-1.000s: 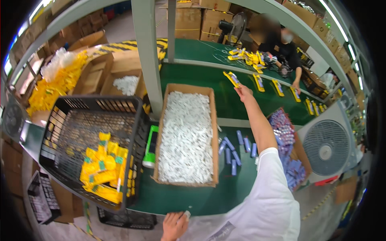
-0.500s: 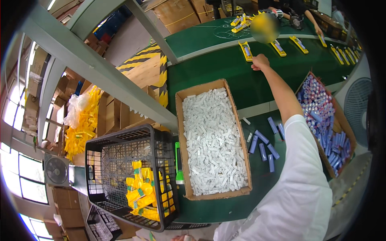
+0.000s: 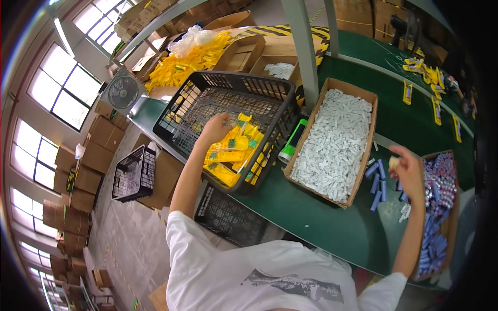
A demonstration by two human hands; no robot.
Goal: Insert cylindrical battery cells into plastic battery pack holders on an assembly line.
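My left hand [image 3: 216, 128] is inside the black plastic crate [image 3: 236, 80], at the edge of a pile of yellow plastic casings [image 3: 236, 147] with green bits on them. Its fingers are bent and loosely apart, and no held piece shows. Over on the right, my right hand [image 3: 410, 173] hovers by loose blue cylindrical cells [image 3: 375, 201]. Its thumb and index finger are spread, a tan cover sits on one fingertip, and nothing shows between them. Between the hands stands a cardboard box [image 3: 292, 180] full of small white pieces [image 3: 332, 147].
A box of blue cells [image 3: 436, 228] lies at the right edge. Yellow units [image 3: 436, 111] rest on the green belt beyond. A green-and-white device [image 3: 293, 140] stands between crate and white-piece box. A grey post [image 3: 302, 46] rises behind.
My view has swung left. My right hand has come back from a yellow unit on the belt to the loose blue cells. My left hand now shows inside the crate.
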